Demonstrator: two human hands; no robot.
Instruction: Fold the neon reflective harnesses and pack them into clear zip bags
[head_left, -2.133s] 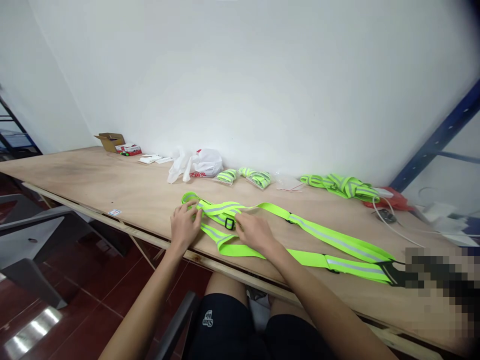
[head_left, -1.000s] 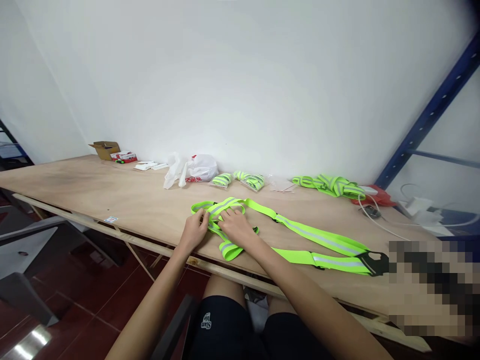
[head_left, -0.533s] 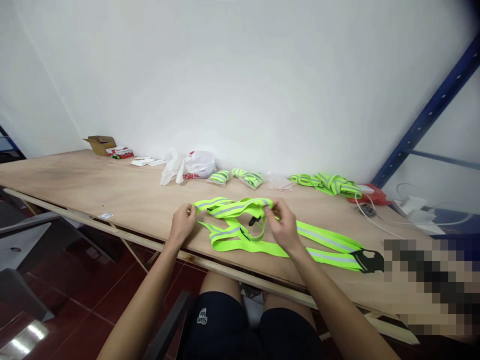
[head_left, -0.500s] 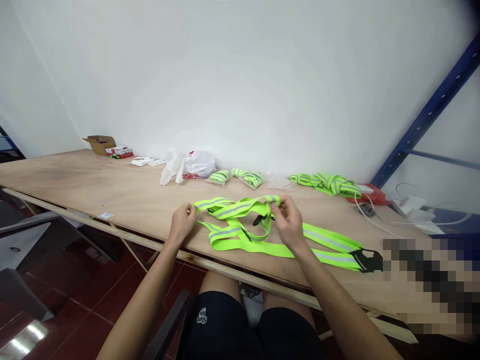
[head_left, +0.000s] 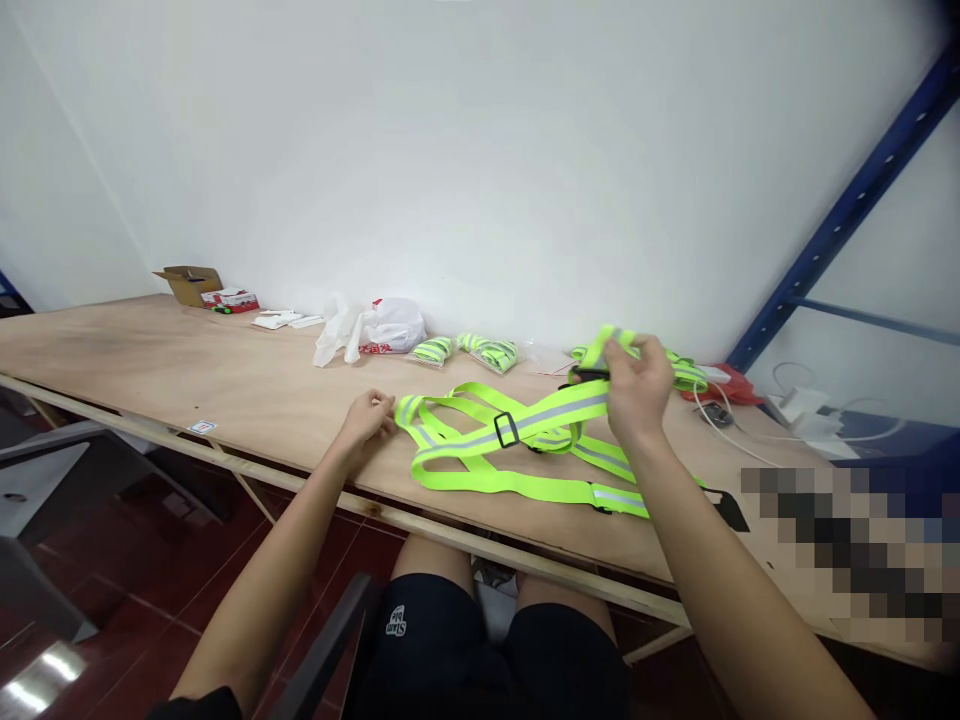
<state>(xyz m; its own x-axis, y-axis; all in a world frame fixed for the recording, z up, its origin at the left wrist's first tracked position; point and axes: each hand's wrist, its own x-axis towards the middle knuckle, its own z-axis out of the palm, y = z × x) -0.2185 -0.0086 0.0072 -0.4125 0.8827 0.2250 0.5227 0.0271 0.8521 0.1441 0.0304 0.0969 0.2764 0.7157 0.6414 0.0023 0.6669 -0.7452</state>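
A neon yellow-green reflective strap vest [head_left: 517,485] with grey stripes and black fittings lies loosely looped on the table. My right hand [head_left: 639,392] is closed on one of its straps, lifted above the table, with a black buckle [head_left: 590,374] beside the fingers. The strap runs down leftward from there through a black slider [head_left: 507,429]. At the vest's left end, the curled fingers of my left hand [head_left: 367,418] pinch the edge of a folded strap. A black end piece [head_left: 727,510] lies at the right, partly hidden behind my right forearm.
Along the wall are a cardboard box [head_left: 191,285], a red-and-white box [head_left: 231,300], a white plastic bag [head_left: 394,325], bagged reflective straps [head_left: 491,352] and a red bag [head_left: 739,385]. A white cable [head_left: 701,420] and a blue metal frame [head_left: 840,230] are at the right.
My right hand has moved right and up, lifting a strap and its buckle and stretching the strap out. My left hand stays by the vest's left end. The view has shifted slightly.
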